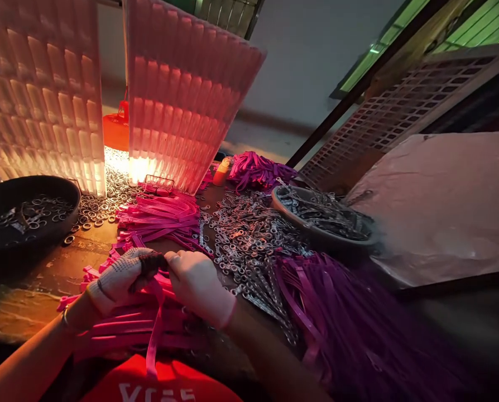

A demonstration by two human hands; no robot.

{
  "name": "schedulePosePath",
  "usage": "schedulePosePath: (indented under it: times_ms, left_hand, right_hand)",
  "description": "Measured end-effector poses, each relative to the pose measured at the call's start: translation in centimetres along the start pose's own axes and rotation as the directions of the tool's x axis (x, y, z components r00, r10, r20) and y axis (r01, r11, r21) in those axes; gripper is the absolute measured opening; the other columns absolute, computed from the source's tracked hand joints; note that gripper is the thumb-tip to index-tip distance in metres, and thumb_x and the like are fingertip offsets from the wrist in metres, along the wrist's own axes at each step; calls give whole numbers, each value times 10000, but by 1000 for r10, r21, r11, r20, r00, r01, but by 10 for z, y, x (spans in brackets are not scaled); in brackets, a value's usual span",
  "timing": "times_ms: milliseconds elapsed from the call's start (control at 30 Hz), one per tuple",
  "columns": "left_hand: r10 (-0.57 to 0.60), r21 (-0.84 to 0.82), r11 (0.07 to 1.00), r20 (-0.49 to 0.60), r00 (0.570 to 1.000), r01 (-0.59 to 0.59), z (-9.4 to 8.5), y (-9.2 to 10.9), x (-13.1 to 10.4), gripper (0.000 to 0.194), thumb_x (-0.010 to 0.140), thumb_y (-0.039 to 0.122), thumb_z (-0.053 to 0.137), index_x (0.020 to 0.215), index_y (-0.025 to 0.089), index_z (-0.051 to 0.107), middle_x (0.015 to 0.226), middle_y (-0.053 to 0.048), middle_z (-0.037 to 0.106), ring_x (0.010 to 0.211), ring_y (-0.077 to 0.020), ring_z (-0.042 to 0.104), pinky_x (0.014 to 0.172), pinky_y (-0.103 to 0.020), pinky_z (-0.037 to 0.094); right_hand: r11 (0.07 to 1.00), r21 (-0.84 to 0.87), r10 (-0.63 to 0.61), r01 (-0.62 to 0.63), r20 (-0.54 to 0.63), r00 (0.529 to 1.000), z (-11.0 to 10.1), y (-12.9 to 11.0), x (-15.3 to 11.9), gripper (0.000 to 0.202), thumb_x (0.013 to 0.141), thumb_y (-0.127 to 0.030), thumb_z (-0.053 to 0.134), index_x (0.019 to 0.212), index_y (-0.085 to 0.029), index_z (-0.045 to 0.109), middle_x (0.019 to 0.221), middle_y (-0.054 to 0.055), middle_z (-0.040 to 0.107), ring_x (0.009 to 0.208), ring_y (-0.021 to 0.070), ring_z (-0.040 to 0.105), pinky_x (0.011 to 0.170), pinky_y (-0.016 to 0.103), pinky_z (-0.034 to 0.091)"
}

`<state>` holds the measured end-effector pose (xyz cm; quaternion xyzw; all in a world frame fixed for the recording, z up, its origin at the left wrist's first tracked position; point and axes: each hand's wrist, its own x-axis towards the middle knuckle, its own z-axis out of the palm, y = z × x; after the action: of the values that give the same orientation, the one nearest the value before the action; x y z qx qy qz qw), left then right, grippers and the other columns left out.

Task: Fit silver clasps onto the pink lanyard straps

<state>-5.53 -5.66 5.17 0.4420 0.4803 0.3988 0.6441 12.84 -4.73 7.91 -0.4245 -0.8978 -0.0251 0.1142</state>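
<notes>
One pink strap (154, 338) hangs below our two gloved hands, over the near edge of the bench (44, 279), its lower end in front of our red garment (161, 385). It looks flat, narrow and smooth, brighter along its lit face, wider near the top where it bends; the upper end is hidden in our fingers. Our left hand (121, 276), in a dotted white glove with dark fingertips, has its grip closed on that end. Our right hand (201, 287) is curled against it, but we cannot tell whether its grip is clasping the strap.

Beneath our hands lie loose pink straps (124, 328), with a pink bundle (161, 215) just beyond. To the right spread silvery metal clasps (245, 234), a heaped bowl (289, 215) and darker purple straps (337, 312). To the left sit a black pan (76, 206) and scattered metal rings (115, 190). Farthest out, a red lamp (116, 131) glows between two ribbed translucent panels (178, 111).
</notes>
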Motion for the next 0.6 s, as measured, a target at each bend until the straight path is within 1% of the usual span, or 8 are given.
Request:
schedulePosePath:
  times_ms: [100,200,267,367,400,467,533,600]
  left_hand:
    - [72,166,983,32,997,-76,0,3,1,252,818,342,678,655,156,629,519,26,479,444,-77,344,399,-195,223]
    - [168,384,898,153,974,-215,-2,5,5,247,820,267,670,606,149,634,566,3,556,523,-92,412,480,-195,291]
    - [188,489,824,239,953,-285,-1,5,8,219,825,236,652,622,155,660,609,-6,610,561,-110,463,524,-204,327]
    - [222,578,744,258,940,-334,3,-1,9,105,781,158,661,693,170,716,681,-21,681,610,-140,531,576,-219,370]
    - [228,571,751,246,942,-331,4,-4,9,98,783,151,655,717,172,725,705,-27,695,623,-145,542,590,-221,384]
    - [206,493,825,195,959,-278,6,-11,10,133,833,204,626,760,168,732,717,-35,696,616,-143,532,580,-221,394]
    - [177,381,900,129,976,-213,7,-19,11,172,859,272,625,793,160,738,719,-42,689,613,-142,523,562,-216,396]
    - [185,298,934,72,980,-199,8,-25,12,152,826,283,675,807,153,752,737,-50,697,645,-152,545,583,-216,415]
  right_hand:
    - [992,-107,-71,70,-1,997,-2,-2,-8,172,968,-195,472,1015,-163,635,788,70,641,680,203,552,600,327,264]
    - [987,-139,-88,82,-41,995,4,0,-15,202,965,-158,433,1034,-152,623,787,73,625,665,201,526,594,331,247]
    - [995,-90,-53,49,-39,998,10,1,-17,198,973,-168,437,1024,-166,629,780,62,631,666,195,535,599,326,258]
    - [998,47,36,-37,8,999,16,5,-16,167,987,-207,480,993,-196,647,791,37,666,709,180,589,633,305,310]
    - [994,84,65,-66,14,998,16,6,-16,157,988,-210,494,1001,-202,651,812,33,680,738,177,609,653,297,331]
    - [986,132,102,-103,8,995,14,8,-16,160,986,-222,519,1086,-203,641,897,39,705,822,183,640,702,286,370]
    - [982,163,96,-99,28,995,9,10,-16,286,966,-288,577,1233,-185,585,987,59,717,897,204,658,733,287,399]
    - [981,162,90,-104,93,992,5,12,-17,461,927,-367,639,1321,-157,525,1003,79,729,904,225,676,717,289,412]
